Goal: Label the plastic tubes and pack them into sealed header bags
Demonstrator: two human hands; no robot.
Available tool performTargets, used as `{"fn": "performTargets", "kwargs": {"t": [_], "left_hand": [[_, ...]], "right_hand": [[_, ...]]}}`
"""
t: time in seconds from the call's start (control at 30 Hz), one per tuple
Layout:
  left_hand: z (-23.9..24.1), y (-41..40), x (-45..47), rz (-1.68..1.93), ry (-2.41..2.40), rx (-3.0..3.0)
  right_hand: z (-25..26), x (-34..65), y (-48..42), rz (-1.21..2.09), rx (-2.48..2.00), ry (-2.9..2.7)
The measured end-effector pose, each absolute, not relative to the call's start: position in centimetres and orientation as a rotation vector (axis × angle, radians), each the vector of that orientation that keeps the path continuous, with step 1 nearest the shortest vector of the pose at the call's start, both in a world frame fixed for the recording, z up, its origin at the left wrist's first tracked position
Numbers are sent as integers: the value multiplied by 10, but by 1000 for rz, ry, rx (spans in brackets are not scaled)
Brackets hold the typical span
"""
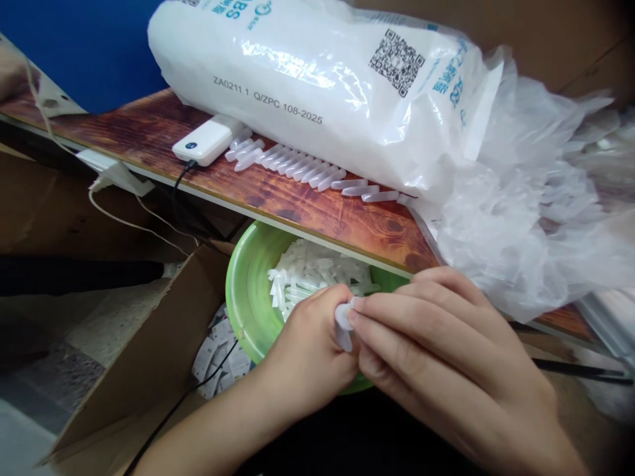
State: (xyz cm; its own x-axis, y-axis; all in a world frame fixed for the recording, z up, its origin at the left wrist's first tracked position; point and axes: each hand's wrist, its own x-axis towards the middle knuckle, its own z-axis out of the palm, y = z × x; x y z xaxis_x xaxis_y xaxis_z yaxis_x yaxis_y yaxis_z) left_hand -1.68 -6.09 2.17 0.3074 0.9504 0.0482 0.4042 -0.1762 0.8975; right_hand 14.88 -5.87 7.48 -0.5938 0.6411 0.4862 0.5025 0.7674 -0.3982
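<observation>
Both hands meet over a green bowl (243,291) holding several small white plastic pieces (310,271). My left hand (310,354) is closed into a fist around a small white plastic piece (343,325). My right hand (436,350) pinches the same piece from the right with its fingertips pressed together. Only the piece's end shows between the fingers.
A wooden shelf edge (278,198) carries a row of white plastic tubes (302,168), a white power bank (206,141) with a black cable, and a large white sack (317,79) beside crumpled clear plastic (536,218). An open cardboard box (149,370) with white bits stands lower left.
</observation>
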Motion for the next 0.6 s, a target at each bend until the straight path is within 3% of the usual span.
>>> {"fn": "performTargets", "kwargs": {"t": [0.2,0.6], "left_hand": [[21,-63,-18,832,1229,1705],[22,-60,-19,868,1135,1611]], "right_hand": [[68,152,-55,142,-689,-2475],[40,151,-67,67,-637,-2167]]}}
